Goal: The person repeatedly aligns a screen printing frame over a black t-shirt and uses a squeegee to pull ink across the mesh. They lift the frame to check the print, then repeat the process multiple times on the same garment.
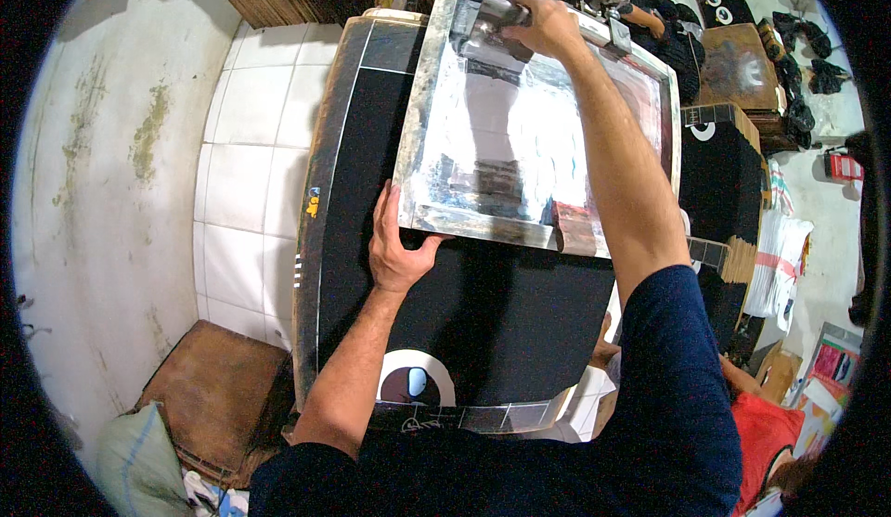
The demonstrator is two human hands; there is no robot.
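Note:
A screen printing frame (478, 224) with smeared white, blue and reddish ink lies over the far part of a black fabric panel (501, 317). My left hand (399, 243) grips the frame's near left corner, fingers along its side and thumb at the near edge. At the frame's far end, my right hand (548, 27) is closed round a dark bar that looks like a squeegee (487, 32); the fingers partly hide it. A round white, brown and blue print (418, 380) shows at the fabric's near end.
The black fabric lies on a long board (308, 285). Left of it are white floor tiles (246, 183), a stained wall (130, 146) and a brown board stack (218, 382). More black panels (719, 192) lie on the right. A person in red (766, 443) is at lower right.

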